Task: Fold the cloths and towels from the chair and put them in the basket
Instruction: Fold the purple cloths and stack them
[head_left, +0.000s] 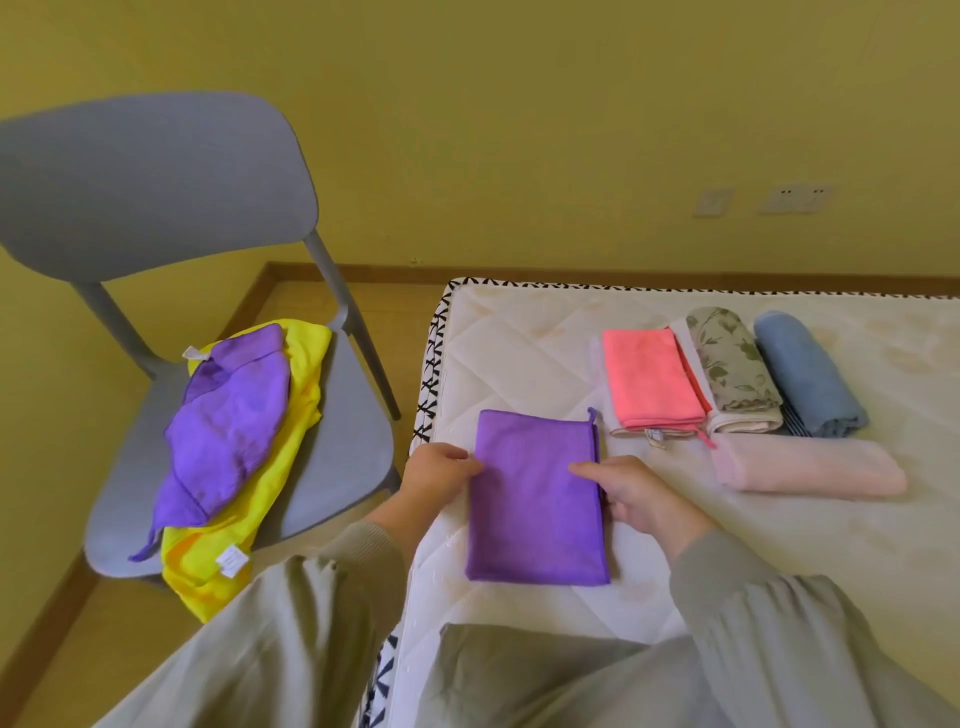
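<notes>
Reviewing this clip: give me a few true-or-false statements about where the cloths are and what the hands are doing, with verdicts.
1. The left hand and right hand both hold the folded purple cloth on the mattress. True.
2. The chair seat is bare. False: a loose purple cloth lies on a yellow cloth on the chair.
3. The blue towel lies beside the floral cloth. True.
4. A basket stands on the mattress. False: no basket is in view.
</notes>
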